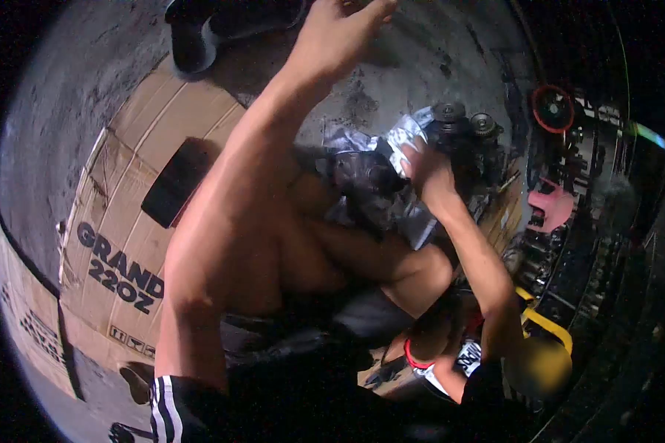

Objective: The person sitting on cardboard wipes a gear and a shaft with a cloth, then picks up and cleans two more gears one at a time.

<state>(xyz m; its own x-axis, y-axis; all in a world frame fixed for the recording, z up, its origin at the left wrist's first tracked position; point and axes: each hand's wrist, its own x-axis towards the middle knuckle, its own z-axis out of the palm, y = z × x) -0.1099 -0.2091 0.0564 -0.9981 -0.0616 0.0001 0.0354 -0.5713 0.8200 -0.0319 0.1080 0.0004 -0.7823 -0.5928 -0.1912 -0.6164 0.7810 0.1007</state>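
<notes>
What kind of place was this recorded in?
Probably a repair workshop or parts store, judging by the dark, grimy-looking mechanical part on the ground, the long dim rows of small parts at the right, and flattened cardboard laid over a rough grey floor.

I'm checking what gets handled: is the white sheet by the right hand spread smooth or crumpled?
Crumpled: the white sheet shows creases and uneven edges beside the right hand.

Crumpled whitish sheet (400,137), creased, partly covered, beside dark rounded part (366,174).
</notes>
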